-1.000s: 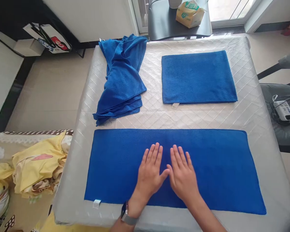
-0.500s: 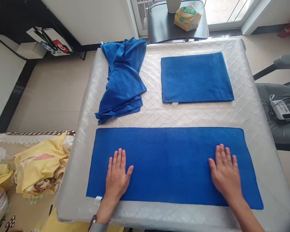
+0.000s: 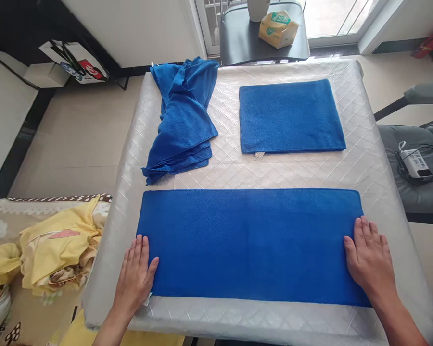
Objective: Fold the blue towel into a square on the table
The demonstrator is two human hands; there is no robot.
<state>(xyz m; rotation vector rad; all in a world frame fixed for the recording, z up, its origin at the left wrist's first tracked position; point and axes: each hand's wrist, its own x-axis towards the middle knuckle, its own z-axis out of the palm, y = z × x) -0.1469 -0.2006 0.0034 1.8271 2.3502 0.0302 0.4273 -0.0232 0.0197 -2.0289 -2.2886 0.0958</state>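
Observation:
A long blue towel (image 3: pixel 248 245) lies flat along the near side of the table. My left hand (image 3: pixel 134 271) rests flat over its left edge, fingers stretched out, partly covering a small white tag at the lower left corner. Over the right edge lies my right hand (image 3: pixel 371 257), likewise flat with the fingers extended and the thumb apart. Neither hand grips anything. Behind, a blue towel folded into a rectangle (image 3: pixel 292 117) has a white label at its front edge. To its left sits a crumpled pile of blue towels (image 3: pixel 184 120).
The table (image 3: pixel 231 175) has a silvery quilted cover. Beyond it stands a dark chair (image 3: pixel 234 43) with a tissue pack (image 3: pixel 278 30) and a white cup (image 3: pixel 258 9). A grey armchair at right holds a white device (image 3: pixel 415 163) with cable. Yellow cloth (image 3: pixel 61 240) lies on the left.
Both hands have slid outward over the long towel, left hand to its left edge and right hand to its right edge. The towels look unchanged.

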